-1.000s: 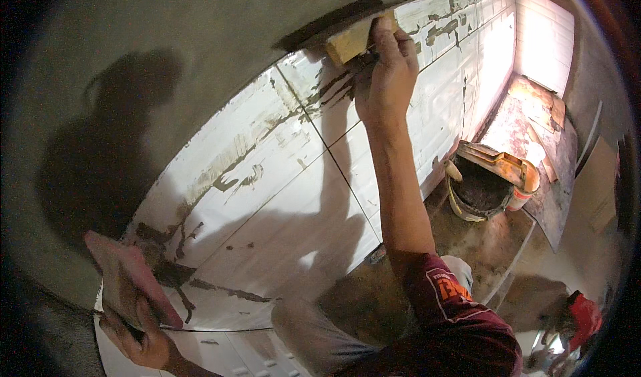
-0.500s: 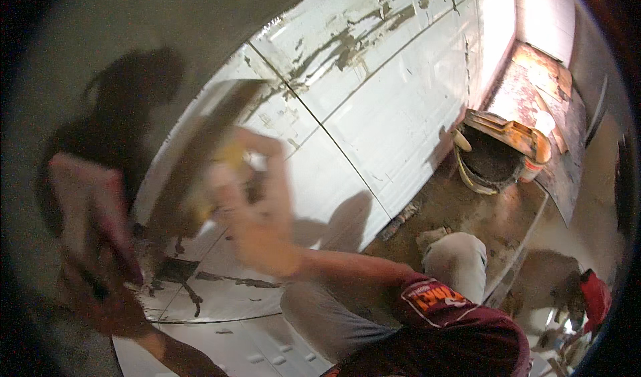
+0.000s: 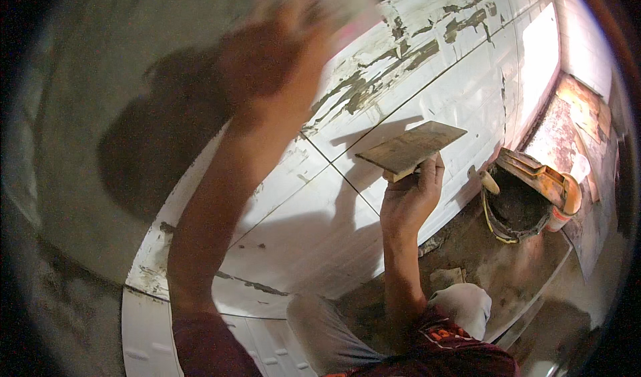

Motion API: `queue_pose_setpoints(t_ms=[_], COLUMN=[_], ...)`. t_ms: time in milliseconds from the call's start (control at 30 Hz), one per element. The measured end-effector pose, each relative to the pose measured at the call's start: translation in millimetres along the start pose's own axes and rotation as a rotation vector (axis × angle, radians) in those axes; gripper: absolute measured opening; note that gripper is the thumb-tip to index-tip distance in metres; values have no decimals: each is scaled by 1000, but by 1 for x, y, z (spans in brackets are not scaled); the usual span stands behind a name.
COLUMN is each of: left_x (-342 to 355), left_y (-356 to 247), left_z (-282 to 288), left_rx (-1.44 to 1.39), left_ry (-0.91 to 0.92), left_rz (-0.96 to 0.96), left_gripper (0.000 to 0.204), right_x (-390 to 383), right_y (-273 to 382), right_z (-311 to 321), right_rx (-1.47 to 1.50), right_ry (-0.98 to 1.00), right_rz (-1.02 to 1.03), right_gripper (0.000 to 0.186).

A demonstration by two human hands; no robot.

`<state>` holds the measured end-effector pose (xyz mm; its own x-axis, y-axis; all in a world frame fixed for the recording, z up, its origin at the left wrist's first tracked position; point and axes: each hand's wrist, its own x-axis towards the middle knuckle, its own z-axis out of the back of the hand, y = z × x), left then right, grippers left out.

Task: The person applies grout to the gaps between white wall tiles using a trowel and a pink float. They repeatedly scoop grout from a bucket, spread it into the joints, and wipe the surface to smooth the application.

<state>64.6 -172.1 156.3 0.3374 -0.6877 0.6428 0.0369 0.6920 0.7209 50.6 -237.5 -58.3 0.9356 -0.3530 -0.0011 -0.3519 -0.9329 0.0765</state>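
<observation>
My right hand (image 3: 410, 200) is closed round the yellow handle of a flat plastering trowel (image 3: 417, 145). The trowel's grey, mortar-stained blade is held just in front of white wall tiles (image 3: 434, 100) and casts a shadow on them. My left arm reaches up across the tiles, and my left hand (image 3: 287, 40) is at the upper edge of the tiling, by the grey wall. Motion smears that hand. It seems to grip a pale pink and white piece (image 3: 347, 10), perhaps a sponge or cloth, whose kind I cannot make out.
A bucket of dark mortar (image 3: 517, 207) stands at the right, with an orange tool or tray (image 3: 537, 173) across its rim. Grey mortar smears (image 3: 374, 77) mark the upper tiles. Bare grey wall (image 3: 87, 103) lies at the left. My bent knee (image 3: 461, 307) is near the tiles.
My left hand has risen from low at the left to the top of the tiling. My right hand has moved right with the trowel, away from the grey wall. The view has shifted.
</observation>
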Motion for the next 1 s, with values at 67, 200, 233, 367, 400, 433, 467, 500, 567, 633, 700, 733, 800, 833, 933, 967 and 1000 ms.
queue_pose_setpoints(t_ms=[67,200,233,367,400,433,467,500,567,633,700,733,800,833,933,967,1000], left_x=[59,105,103,46,7,-17,-48,-81,-152,-220,-252,-272,-303,-317,-337,-339,-333], left_y=[-38,-67,-58,-35,-16,-9,9,30,53,90,73,62,41,33,15,9,8], left_z=[-27,-27,-25,-24,-17,-2,18,41,83,144,180,192,207,211,200,197,192], left_rx=[183,184,160,-12,-49,-78,-3,93,163,520,347,344,336,320,99,-1,-78], left_ry=[-223,12,10,-123,-199,-123,37,213,226,284,220,184,192,219,183,155,57], left_rz=[-134,-26,-6,-32,-110,-30,19,51,206,104,505,629,842,926,1162,1236,1099], left_gripper=[7,13,13,20,27,26,37,49,56,54,45,51,57,57,55,54,52], right_x=[10,12,11,25,25,33,37,39,42,31,42,44,39,39,43,45,46], right_y=[5,7,7,32,28,40,45,43,19,-5,-11,-15,-25,-25,-29,-29,-30], right_z=[11,13,15,13,14,9,7,5,7,-31,-53,-60,-76,-83,-99,-101,-102], right_rx=[16,13,11,26,35,29,26,28,52,59,18,36,89,65,12,0,-9], right_ry=[28,9,47,83,47,28,86,141,239,347,471,503,538,533,591,608,622], right_rz=[31,3,-19,84,88,152,168,168,108,103,160,142,112,118,166,162,154], right_gripper=[27,24,26,26,25,25,25,25,23,28,27,28,28,28,29,30,30])
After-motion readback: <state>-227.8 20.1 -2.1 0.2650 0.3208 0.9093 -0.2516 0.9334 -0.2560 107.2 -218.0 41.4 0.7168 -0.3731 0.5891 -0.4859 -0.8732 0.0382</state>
